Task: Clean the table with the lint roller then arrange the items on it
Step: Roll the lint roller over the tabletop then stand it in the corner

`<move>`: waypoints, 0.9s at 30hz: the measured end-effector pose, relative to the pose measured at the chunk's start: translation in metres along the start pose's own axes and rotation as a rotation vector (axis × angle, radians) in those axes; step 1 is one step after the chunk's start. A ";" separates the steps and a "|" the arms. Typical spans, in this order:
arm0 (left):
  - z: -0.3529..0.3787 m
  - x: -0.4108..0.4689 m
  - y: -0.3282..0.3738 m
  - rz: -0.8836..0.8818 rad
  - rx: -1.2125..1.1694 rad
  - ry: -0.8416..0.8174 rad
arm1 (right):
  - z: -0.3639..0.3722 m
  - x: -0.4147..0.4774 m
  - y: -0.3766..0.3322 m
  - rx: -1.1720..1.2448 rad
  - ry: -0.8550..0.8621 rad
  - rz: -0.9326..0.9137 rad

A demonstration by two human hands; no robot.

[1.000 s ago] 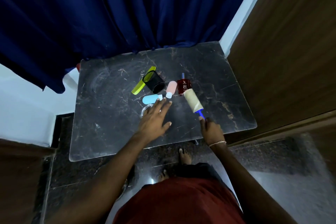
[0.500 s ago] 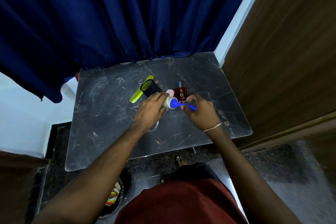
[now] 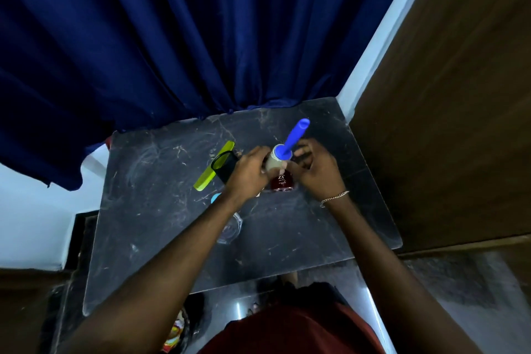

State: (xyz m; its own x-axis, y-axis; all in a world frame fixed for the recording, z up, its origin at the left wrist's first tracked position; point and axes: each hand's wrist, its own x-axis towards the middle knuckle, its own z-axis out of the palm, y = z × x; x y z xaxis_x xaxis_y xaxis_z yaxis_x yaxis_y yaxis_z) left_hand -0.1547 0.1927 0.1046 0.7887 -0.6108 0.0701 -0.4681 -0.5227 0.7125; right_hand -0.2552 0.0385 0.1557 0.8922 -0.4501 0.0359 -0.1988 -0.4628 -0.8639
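Both hands hold the lint roller (image 3: 283, 152) above the black marble table (image 3: 172, 227). Its blue handle points up and away, and its pale roll sits between the hands. My left hand (image 3: 248, 174) grips the roll from the left. From the right, the fingers of my right hand (image 3: 316, 172) curl against the roll. Under the hands stands a dark red bottle (image 3: 281, 182). A yellow-green comb (image 3: 214, 165) and a black cup (image 3: 225, 167) on its side lie to the left. A light blue item (image 3: 216, 197) peeks out by my left wrist.
A clear glass dish (image 3: 230, 231) rests on the table under my left forearm. A dark blue curtain (image 3: 172, 37) hangs behind the table and a brown wooden panel (image 3: 445, 95) rises on the right. Floor and my feet show below the near edge.
The roller lay on the table with my right hand at its handle. Both hands have since lifted it and turned its handle upward, left hand now on the roll.
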 end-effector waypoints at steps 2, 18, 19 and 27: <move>0.003 0.017 0.004 -0.035 -0.069 0.003 | -0.001 0.017 0.010 -0.025 -0.022 0.017; 0.066 0.168 0.010 -0.049 -0.128 -0.096 | -0.018 0.177 0.081 -0.112 -0.150 0.112; 0.072 0.179 0.008 -0.052 -0.133 -0.098 | -0.020 0.189 0.085 -0.129 -0.164 0.123; 0.111 0.259 -0.017 -0.129 -0.096 -0.112 | -0.029 0.272 0.116 -0.226 -0.179 0.097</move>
State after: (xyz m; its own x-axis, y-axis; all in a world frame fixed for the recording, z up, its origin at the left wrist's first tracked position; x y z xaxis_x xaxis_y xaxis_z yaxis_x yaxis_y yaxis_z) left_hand 0.0135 -0.0226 0.0331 0.7881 -0.6073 -0.1001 -0.3219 -0.5453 0.7740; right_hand -0.0474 -0.1593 0.0795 0.9180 -0.3683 -0.1473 -0.3536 -0.5916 -0.7245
